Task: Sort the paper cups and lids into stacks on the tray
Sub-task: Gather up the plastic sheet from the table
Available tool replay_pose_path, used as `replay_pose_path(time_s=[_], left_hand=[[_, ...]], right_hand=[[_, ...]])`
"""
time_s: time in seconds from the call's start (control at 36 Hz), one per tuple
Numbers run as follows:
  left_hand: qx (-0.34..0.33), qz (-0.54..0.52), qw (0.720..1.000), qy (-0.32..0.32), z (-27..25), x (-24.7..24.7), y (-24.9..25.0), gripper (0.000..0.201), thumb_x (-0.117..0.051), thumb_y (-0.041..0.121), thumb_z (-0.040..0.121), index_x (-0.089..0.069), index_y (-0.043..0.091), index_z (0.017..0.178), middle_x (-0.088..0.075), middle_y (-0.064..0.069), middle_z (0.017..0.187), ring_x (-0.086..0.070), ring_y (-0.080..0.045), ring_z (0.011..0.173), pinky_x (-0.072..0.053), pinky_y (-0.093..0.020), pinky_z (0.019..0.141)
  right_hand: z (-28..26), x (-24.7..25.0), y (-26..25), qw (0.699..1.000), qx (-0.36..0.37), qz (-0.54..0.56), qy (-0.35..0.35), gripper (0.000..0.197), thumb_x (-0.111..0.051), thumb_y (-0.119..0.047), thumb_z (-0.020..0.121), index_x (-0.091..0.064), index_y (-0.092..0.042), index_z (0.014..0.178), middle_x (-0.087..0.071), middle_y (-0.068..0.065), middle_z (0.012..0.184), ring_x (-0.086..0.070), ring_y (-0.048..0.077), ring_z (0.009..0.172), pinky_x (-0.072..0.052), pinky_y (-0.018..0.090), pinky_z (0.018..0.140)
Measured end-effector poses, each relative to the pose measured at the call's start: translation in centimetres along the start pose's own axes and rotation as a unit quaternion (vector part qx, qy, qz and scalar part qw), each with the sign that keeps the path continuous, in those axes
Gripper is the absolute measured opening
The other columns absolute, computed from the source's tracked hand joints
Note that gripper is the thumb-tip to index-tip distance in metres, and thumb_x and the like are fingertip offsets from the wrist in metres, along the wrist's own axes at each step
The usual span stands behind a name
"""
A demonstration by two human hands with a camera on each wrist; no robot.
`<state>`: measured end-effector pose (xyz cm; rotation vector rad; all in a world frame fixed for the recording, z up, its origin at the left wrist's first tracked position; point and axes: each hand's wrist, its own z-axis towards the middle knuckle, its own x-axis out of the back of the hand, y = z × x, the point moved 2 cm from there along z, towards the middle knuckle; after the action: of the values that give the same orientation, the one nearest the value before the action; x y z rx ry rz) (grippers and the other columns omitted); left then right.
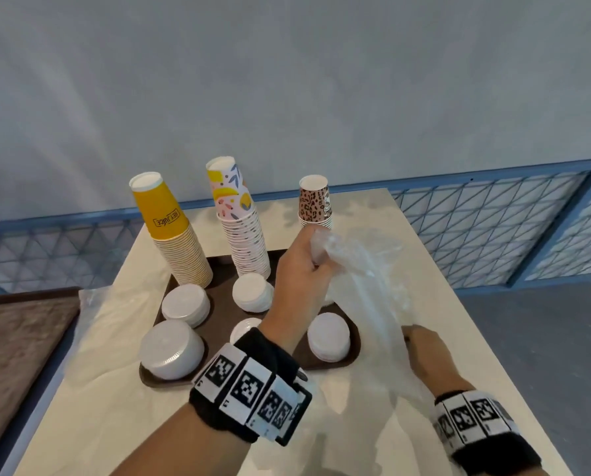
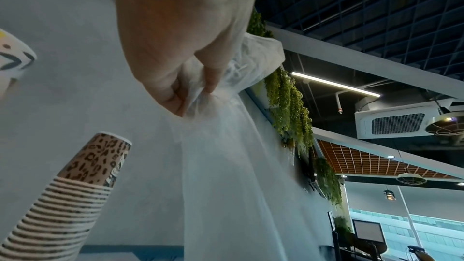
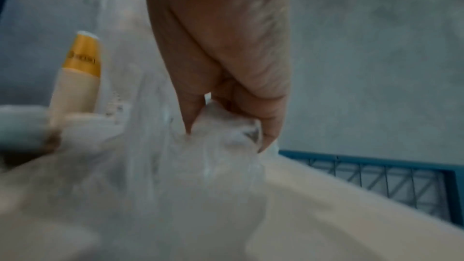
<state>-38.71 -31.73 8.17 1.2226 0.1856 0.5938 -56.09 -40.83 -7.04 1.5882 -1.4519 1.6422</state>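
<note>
A dark brown tray (image 1: 223, 310) carries a yellow cup stack (image 1: 170, 231), a patterned cup stack (image 1: 242, 228) and several white lid stacks (image 1: 185, 305). A leopard-print cup stack (image 1: 315, 202) stands behind my left hand. My left hand (image 1: 304, 266) is raised over the tray's right side and grips the bunched top of a clear plastic bag (image 1: 366, 280). My right hand (image 1: 424, 352) pinches the bag's lower end near the table. In the left wrist view, my left hand (image 2: 193, 90) clutches the gathered bag (image 2: 226, 166) beside the leopard-print cup stack (image 2: 75, 192). The blurred right wrist view shows my right hand (image 3: 226, 124) holding the bag (image 3: 175, 166).
The cream table (image 1: 424, 269) holds another clear plastic sheet (image 1: 91, 324) at the left of the tray. A blue mesh railing (image 1: 493, 228) runs behind the table. A brown surface (image 1: 16, 352) lies at the far left.
</note>
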Motion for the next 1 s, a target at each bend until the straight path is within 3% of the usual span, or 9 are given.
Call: replay_pose_path(time_s=[0.08,0.19,0.36,0.5,0.61,0.75,0.81,0.89,1.0], left_hand=[[-0.002,0.006,1.000,0.002,-0.2,1.7,1.1,0.038,-0.056,-0.002,0.081,-0.053,0.035,0.085,-0.062,0.024,0.075,-0.057,-0.001,0.072,-0.049,-0.019,0.067],[-0.013,0.039,0.999,0.006,-0.7,3.9,2.6,0.027,-0.054,0.004,0.088,-0.053,0.030,0.093,-0.061,0.010,0.081,-0.060,-0.012,0.075,-0.050,-0.019,0.067],[-0.036,0.069,0.996,-0.034,-2.6,7.9,4.2,0.038,-0.065,0.010,0.083,-0.048,0.030,0.111,-0.056,0.022,0.094,-0.056,0.018,0.080,-0.045,0.000,0.065],[-0.043,0.101,0.980,-0.164,-5.8,9.9,5.5,0.082,-0.072,0.012,0.078,-0.025,0.046,0.136,-0.040,0.036,0.123,-0.048,0.027,0.096,-0.039,0.006,0.081],[-0.036,0.085,0.979,-0.182,-8.1,12.0,5.7,0.036,-0.068,0.001,0.079,-0.064,0.028,0.103,-0.069,0.018,0.093,-0.058,0.012,0.082,-0.046,-0.010,0.075],[-0.001,0.086,0.992,-0.088,-9.6,16.1,5.3,0.044,-0.068,-0.002,0.078,-0.060,0.041,0.072,-0.061,0.039,0.058,-0.057,0.023,0.065,-0.040,0.003,0.060],[0.007,0.079,0.996,-0.032,-10.0,17.8,5.0,0.046,-0.067,-0.005,0.078,-0.060,0.039,0.070,-0.063,0.034,0.057,-0.058,0.021,0.062,-0.041,0.002,0.059],[0.012,0.115,0.993,0.028,-10.5,19.4,5.1,0.043,-0.067,0.002,0.081,-0.054,0.040,0.068,-0.059,0.023,0.069,-0.057,0.008,0.068,-0.040,-0.001,0.057],[0.017,0.182,0.982,0.049,-11.3,20.3,5.3,0.032,-0.066,0.011,0.084,-0.052,0.036,0.070,-0.047,0.009,0.086,-0.049,-0.014,0.085,-0.039,-0.016,0.073]], right_hand=[[-1.0,3.1,-2.1,0.999,0.024,0.019,0.043,0.017,-0.053,-0.015,0.090,-0.065,-0.012,0.078,-0.055,0.010,0.086,-0.061,0.032,0.093,-0.037,0.030,0.069],[-2.6,6.6,-4.2,0.987,0.029,0.058,0.149,0.016,-0.050,-0.012,0.092,-0.064,-0.007,0.084,-0.041,0.005,0.084,-0.054,0.031,0.082,-0.026,0.027,0.064],[-7.1,11.2,-8.3,0.922,0.135,0.124,0.341,0.015,-0.052,-0.007,0.092,-0.064,0.001,0.091,-0.046,0.001,0.089,-0.046,0.021,0.077,-0.025,0.019,0.066],[-12.8,12.1,-16.3,0.898,0.276,0.227,0.258,0.020,-0.047,-0.029,0.091,-0.061,-0.015,0.091,-0.057,-0.011,0.080,-0.047,0.000,0.073,-0.035,0.002,0.069],[-16.5,10.4,-20.8,0.870,0.364,0.291,0.162,0.023,-0.051,-0.037,0.086,-0.064,-0.019,0.091,-0.064,-0.012,0.085,-0.059,-0.001,0.086,-0.040,0.005,0.075],[-16.0,7.3,-19.2,0.817,0.250,0.433,0.289,0.022,-0.050,-0.041,0.085,-0.053,-0.030,0.104,-0.057,-0.007,0.111,-0.055,-0.006,0.100,-0.044,0.006,0.081],[-14.5,4.2,-17.5,0.843,0.174,0.411,0.300,0.026,-0.052,-0.038,0.084,-0.054,-0.024,0.106,-0.053,-0.003,0.109,-0.054,-0.004,0.097,-0.044,0.014,0.083],[-12.6,-2.9,-15.1,0.952,0.097,0.257,0.137,0.047,-0.073,-0.025,0.075,-0.057,-0.012,0.117,-0.051,0.009,0.121,-0.049,0.027,0.116,-0.034,0.021,0.089],[-13.4,-10.1,-13.3,0.998,0.024,-0.006,-0.056,0.076,-0.071,-0.038,0.077,-0.029,-0.033,0.140,-0.004,0.010,0.152,-0.017,0.034,0.138,-0.032,0.041,0.109]])
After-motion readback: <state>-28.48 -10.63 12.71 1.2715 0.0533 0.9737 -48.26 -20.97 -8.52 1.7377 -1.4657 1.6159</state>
